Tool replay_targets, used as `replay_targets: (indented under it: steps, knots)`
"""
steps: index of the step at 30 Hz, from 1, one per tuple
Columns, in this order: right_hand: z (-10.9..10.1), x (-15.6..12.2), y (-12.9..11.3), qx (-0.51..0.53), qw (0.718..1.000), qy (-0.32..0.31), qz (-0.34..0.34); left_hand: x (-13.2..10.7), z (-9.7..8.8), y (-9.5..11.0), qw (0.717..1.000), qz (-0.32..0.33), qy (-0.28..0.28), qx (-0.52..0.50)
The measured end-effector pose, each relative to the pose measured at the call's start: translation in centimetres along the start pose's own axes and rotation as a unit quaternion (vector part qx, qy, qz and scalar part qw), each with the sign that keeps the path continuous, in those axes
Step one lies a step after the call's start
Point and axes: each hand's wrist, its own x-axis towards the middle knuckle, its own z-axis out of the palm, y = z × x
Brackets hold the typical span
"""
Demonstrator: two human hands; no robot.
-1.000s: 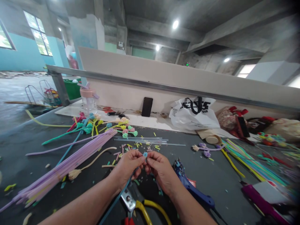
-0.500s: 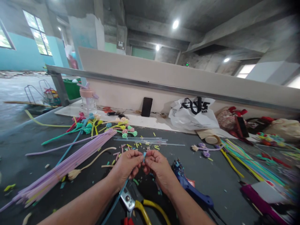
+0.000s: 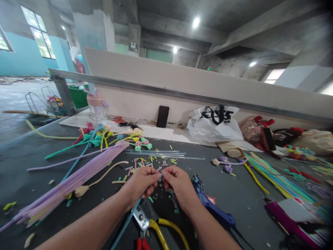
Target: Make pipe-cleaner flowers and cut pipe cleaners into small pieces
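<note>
Both my hands meet over the dark table, pinching the top end of a blue pipe cleaner. My left hand is closed round its stem, which runs down and left under my forearm. My right hand pinches the tip between thumb and forefinger, close against the left thumb. Yellow-handled pliers lie just below my wrists. A blue glue gun lies right of my right hand.
A bundle of lilac pipe cleaners lies to the left, finished coloured flowers beyond it, cut scraps ahead. A phone leans on the back board beside a white plastic bag. More coloured stems spread at right.
The curled blue tip seen between my fingers a second ago has been drawn down into the pinch. Both hands have stayed in about the same place.
</note>
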Motion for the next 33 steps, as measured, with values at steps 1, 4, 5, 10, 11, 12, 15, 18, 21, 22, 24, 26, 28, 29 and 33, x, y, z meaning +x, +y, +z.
replay_targets:
  steps: [1,4,5,10,11,12,15,18,21,22,24,26,28,29,33]
  knots:
    - [0.0,0.1,0.1,-0.008,1.0,0.0,-0.002,-0.1,0.0,0.1,1.0,-0.005,-0.005,0.001]
    - [-0.1,0.3,0.4,-0.03,0.999,-0.002,-0.011,-0.2,0.0,0.3,1.0,-0.019,-0.022,0.011]
    - [-0.2,0.4,0.5,-0.035,0.999,-0.004,-0.013,-0.2,0.1,0.3,0.999,-0.022,-0.025,0.014]
    - [-0.6,0.3,0.2,-0.026,0.999,-0.027,-0.004,0.0,0.1,0.1,0.999,-0.018,-0.01,0.033]
    - [-0.7,0.2,0.1,-0.02,0.999,-0.033,0.007,0.0,0.2,0.1,0.999,-0.016,-0.002,0.039]
    - [-0.8,0.2,0.0,-0.015,0.999,-0.04,0.017,0.0,0.2,0.1,0.999,-0.014,0.006,0.044]
    - [-0.9,0.1,-0.3,-0.003,0.998,-0.052,0.035,-0.1,0.3,0.2,0.998,-0.015,0.014,0.053]
    - [-1.1,0.1,-0.4,0.015,0.997,-0.07,0.033,-0.4,0.2,0.5,0.999,-0.014,-0.012,0.041]
    - [-1.4,0.3,-0.3,0.028,0.994,-0.101,0.014,-0.6,0.1,0.6,0.998,-0.006,-0.061,0.015]
    - [-1.4,0.3,-0.2,0.029,0.994,-0.109,0.007,-0.6,0.1,0.6,0.997,-0.005,-0.075,0.008]
    - [-1.6,0.4,-0.1,0.024,0.993,-0.12,-0.003,-0.7,0.1,0.6,0.995,-0.006,-0.096,-0.002]
    - [-1.6,0.4,0.1,0.014,0.992,-0.122,-0.01,-0.8,0.1,0.6,0.994,-0.006,-0.109,-0.009]
    - [-1.6,0.3,0.3,0.011,0.991,-0.13,-0.02,-0.9,0.0,0.7,0.992,-0.007,-0.123,-0.016]
    - [-1.6,0.3,0.4,0.015,0.99,-0.136,-0.023,-0.9,0.0,0.7,0.991,-0.007,-0.131,-0.021]
    - [-1.4,0.2,0.8,0.045,0.989,-0.136,-0.027,-1.0,-0.2,0.8,0.987,-0.018,-0.157,-0.038]
